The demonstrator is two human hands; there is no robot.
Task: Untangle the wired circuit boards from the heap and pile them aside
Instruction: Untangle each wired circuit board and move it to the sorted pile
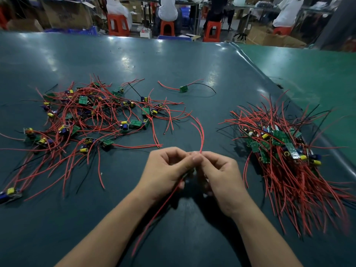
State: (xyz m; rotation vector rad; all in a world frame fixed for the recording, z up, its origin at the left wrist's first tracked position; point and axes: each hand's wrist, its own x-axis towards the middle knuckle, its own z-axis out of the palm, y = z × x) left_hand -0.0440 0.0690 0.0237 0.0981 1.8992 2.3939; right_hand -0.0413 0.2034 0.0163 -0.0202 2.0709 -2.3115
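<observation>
Both hands together near the front edge of the surface (pixel 173 60), midway between the two side edges. Left hand (pixel 165 170) and right hand (pixel 217 174) each pinch the red wires (pixel 201 135) of one board; the board itself is mostly hidden between the fingers, can't tell its orientation. One wire end arcs up away from the fingertips, another trails down toward the front edge.

Tangled heap (pixel 92 116) sprawls toward the left edge, boards and wires crossed over each other. Sorted pile (pixel 283 149) sits toward the right edge, wires roughly combed one way. A single loose board (pixel 184 89) lies alone further back, apart from both.

Step in hand looks like straightening the leads before stacking. To do it well: keep the pinch close to the board, run wires parallel, then lay it on the right pile with wires pointing the same way as the rest so nothing re-snags. Pull slowly; solder joints probably tear under a jerk.
</observation>
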